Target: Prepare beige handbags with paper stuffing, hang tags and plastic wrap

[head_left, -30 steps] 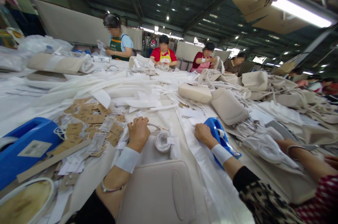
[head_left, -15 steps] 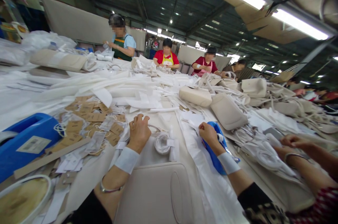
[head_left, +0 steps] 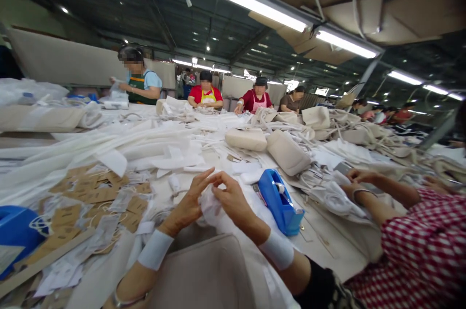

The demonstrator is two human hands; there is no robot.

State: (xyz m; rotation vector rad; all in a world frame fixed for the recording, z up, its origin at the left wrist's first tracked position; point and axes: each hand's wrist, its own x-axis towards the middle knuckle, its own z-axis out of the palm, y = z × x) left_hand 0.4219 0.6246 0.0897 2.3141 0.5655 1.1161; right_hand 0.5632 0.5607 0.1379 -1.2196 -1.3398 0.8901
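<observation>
In the head view, my left hand (head_left: 189,204) and my right hand (head_left: 235,202) meet above a beige handbag (head_left: 204,270). Between them bunches a thin, translucent plastic bag (head_left: 211,204). My right fingers are pinched on it, thumb against fingertips. The left fingers reach towards the right ones and close on the plastic from the other side; its thumb is partly hidden. More of the clear plastic trails down along the handbag's right side. A blue tape dispenser (head_left: 280,202) stands just right of my right hand.
Kraft tags (head_left: 98,192) with strings lie left, beside another blue dispenser (head_left: 16,236). White padding sheets (head_left: 145,146) and beige bags (head_left: 289,153) cover the table beyond. A co-worker's hands (head_left: 358,180) work close on the right; several people sit across.
My right hand has left the tape dispenser and come left to meet my left hand. The plastic bag is now gathered between them over the handbag. The view has turned right.
</observation>
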